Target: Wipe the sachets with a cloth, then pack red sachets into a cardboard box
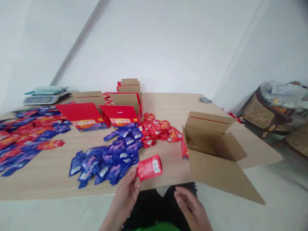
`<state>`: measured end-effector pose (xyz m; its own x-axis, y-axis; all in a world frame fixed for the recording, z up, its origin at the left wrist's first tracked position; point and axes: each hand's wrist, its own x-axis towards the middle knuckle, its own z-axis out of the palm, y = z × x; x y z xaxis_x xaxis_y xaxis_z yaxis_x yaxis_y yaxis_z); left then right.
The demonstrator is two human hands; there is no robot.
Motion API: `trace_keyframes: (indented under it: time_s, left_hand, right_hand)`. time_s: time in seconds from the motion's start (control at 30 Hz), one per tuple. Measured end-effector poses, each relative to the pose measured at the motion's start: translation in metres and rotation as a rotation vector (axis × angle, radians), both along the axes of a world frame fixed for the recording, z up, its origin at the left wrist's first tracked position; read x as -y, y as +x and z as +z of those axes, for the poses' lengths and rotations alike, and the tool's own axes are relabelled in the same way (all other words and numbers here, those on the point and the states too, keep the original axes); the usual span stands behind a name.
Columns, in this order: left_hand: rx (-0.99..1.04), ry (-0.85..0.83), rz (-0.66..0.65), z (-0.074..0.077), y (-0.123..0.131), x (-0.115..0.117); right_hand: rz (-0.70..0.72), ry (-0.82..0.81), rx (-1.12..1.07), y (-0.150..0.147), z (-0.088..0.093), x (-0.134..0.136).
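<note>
My left hand (127, 195) is closed on a stack of red sachets (149, 167), held just over the near edge of the wooden table (168, 106). My right hand (190, 205) hovers below the table edge, fingers loosely spread, holding nothing. An open cardboard box (211, 154) stands just to the right, its flap hanging over the edge. A pile of blue sachets (110, 158) lies left of the held stack. More red sachets (158, 128) lie behind it.
Open red printed boxes (120, 115) stand at mid table with flat cardboard behind. A mixed heap of red and blue sachets (26, 134) covers the left side. A scale (45, 96) sits at the far left. Cluttered furniture (276, 109) stands at the right.
</note>
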<state>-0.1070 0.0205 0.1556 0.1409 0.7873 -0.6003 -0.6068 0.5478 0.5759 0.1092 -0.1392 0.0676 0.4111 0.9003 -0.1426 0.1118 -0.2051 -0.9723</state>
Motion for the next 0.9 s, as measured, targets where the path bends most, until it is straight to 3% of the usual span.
trace_keyframes:
  time_s: [0.1,0.2,0.27,0.4,0.67,0.9]
  left_hand:
    - [-0.004,-0.01,0.032,-0.013,-0.002,0.004]
    - [0.001,-0.032,0.045,-0.023,-0.004,0.003]
    - [-0.006,-0.05,0.048,-0.029,-0.006,-0.001]
    - [-0.034,-0.062,0.046,-0.034,-0.008,-0.01]
    - [-0.095,-0.065,-0.039,-0.025,-0.012,-0.018]
    - [-0.08,-0.073,-0.21,-0.027,-0.021,-0.017]
  right_hand:
    - [-0.106,0.198,0.175,-0.007,0.008,-0.065]
    - [-0.158,0.318,0.465,-0.002,0.005,-0.126]
    - [-0.212,0.27,0.725,0.004,-0.002,-0.161]
    - [-0.302,0.166,0.83,0.016,-0.02,-0.217]
    - [-0.366,-0.055,0.936,0.038,-0.038,-0.278]
    - [-0.399,-0.147,0.977,0.051,-0.036,-0.291]
